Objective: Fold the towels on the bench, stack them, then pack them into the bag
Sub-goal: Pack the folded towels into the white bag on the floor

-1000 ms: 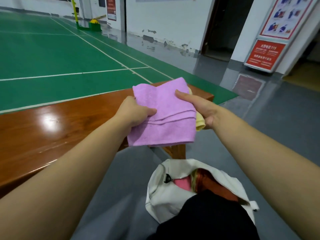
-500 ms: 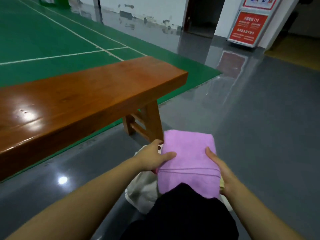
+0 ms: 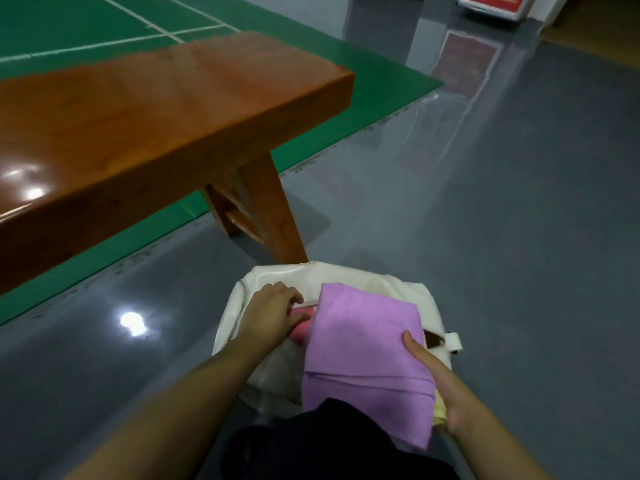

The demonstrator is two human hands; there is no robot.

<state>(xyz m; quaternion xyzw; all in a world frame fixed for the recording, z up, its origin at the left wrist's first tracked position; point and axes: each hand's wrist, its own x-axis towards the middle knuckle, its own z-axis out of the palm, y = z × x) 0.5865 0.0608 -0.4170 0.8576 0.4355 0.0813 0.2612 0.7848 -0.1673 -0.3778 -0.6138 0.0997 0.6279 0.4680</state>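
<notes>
An indoor sports hall: green court flooring (image 3: 86, 19) with white lines (image 3: 162, 27).

Bench leg (image 3: 273, 216) crowds the bag's (image 3: 429, 306) far rim.

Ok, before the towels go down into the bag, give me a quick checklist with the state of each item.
1. Towel stack held: ok. The right hand grips the folded purple towel with a yellow towel underneath.
2. Stack over the bag: ok. It hangs above the white bag.
3. Bag mouth held open: ok. The left hand pulls the rim aside.
4. Room inside: cannot tell. A pink item already lies inside; the depth is hidden.
5. Bench cleared: ok on the visible part of the bench.
</notes>
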